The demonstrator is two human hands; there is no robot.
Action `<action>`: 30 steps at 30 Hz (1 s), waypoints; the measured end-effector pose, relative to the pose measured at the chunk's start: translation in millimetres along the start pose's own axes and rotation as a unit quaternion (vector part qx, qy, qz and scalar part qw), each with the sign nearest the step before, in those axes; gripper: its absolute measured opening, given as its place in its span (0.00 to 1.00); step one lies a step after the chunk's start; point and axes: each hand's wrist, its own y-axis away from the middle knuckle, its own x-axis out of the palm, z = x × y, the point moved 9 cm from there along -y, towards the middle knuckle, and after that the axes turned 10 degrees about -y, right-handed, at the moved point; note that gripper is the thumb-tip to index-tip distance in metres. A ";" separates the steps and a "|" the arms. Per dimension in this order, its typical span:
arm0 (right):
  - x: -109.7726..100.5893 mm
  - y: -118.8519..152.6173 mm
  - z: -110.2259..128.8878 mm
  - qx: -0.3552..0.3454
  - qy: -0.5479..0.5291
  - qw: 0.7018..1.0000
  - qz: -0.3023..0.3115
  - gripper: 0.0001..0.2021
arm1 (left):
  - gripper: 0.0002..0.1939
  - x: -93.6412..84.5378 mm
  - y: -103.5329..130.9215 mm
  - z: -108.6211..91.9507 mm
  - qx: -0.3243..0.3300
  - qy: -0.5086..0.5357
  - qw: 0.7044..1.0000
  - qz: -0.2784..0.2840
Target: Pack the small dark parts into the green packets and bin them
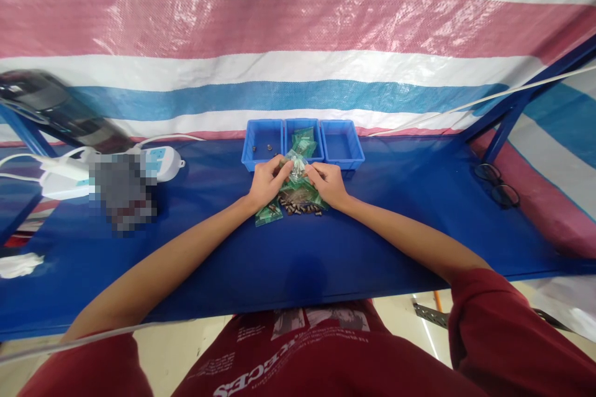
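Between my two hands is a clear plastic bag [297,164] with green on it, pinched at its sides. My left hand [269,181] grips its left edge between thumb and fingers. On the other edge, my right hand [328,183] pinches the plastic the same way. Below the bag lies a pile of small metal screws [300,206], partly hidden by more green bags. One small green bag [269,214] rests at the pile's left, under my left wrist. Just behind my hands, the middle blue bin [302,124] holds several green bags.
A left blue bin [250,155] contains a few small metal pieces; a right blue bin [342,149] adjoins the middle one. On the blue table [261,267], a white power strip [170,162] with cables stands at left, beside a blurred-out object [123,189]. Glasses [505,195] lie at right.
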 end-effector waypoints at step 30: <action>5.5 -1.5 2.1 -0.017 0.034 0.999 0.030 0.23 | 0.17 8.7 -4.2 3.9 -0.014 0.015 0.999 0.046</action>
